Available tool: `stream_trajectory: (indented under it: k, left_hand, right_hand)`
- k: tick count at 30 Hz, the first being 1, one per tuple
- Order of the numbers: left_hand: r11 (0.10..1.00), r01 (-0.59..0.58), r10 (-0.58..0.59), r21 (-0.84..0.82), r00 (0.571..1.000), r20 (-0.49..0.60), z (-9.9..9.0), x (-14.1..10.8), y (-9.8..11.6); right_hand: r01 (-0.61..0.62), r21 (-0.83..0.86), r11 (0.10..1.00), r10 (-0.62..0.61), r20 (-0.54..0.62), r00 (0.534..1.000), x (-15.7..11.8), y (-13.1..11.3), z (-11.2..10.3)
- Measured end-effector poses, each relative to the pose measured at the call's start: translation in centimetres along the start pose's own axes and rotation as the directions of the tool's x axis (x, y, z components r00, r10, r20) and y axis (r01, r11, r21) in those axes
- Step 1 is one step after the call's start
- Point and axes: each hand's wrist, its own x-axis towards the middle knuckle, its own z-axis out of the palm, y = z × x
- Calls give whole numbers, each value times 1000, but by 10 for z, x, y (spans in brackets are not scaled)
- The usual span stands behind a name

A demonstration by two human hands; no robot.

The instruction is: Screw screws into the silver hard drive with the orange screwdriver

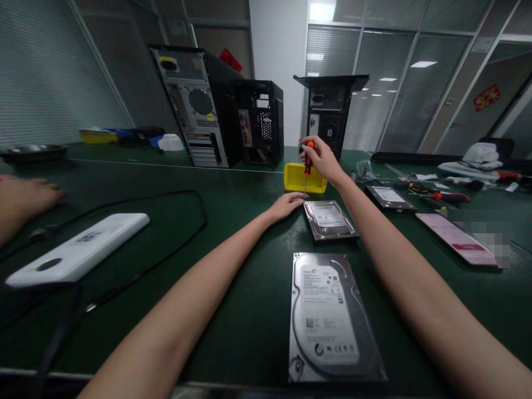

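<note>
My right hand [318,155] is closed round the orange-and-black handle of a screwdriver [308,166], held upright. Its thin shaft points down to the far left corner of a silver hard drive [328,217] lying label up. Low beside that corner, my left hand [288,204] has its fingertips pressed against the drive, near the screwdriver's tip. The exact contact of the tip is too small to make out. Closer to me lies a larger-looking hard drive [328,316], label up, touched by neither hand. Just behind the working spot sits a yellow tray [294,178].
Computer cases [222,111] stand at the back. On the right are another hard drive [389,198], pliers [449,196] and a pink-screened phone [457,238]. A white power bank [83,249] and black cable [162,260] lie left, near another person's hand [27,202].
</note>
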Motion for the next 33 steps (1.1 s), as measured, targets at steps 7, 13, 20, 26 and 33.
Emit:
stream_trajectory:
  k: [7, 13, 20, 26, 33]
  left_hand:
    - [1000, 2, -2, -4, 1000, 11, -1, -2, 4]
    - [1000, -5, 4, 8, 1000, 13, -1, -3, 6]
    - [1000, -9, 9, 23, 1000, 18, 0, -2, 5]
    - [999, -2, 2, 37, 1000, 18, 1, -1, 4]
    - [999, 4, -5, 49, 1000, 20, 2, -3, 7]
  right_hand:
    - [-18, -19, 1000, 16, -94, 995, -1, -5, 3]
    - [-44, 23, 999, 46, -73, 996, -4, -10, 1]
    - [-71, 45, 996, 72, -33, 997, -9, -17, -2]
    - [-49, -25, 999, 47, -53, 997, -7, -12, -4]
    - [-21, -58, 998, 15, -96, 995, -8, -6, -8]
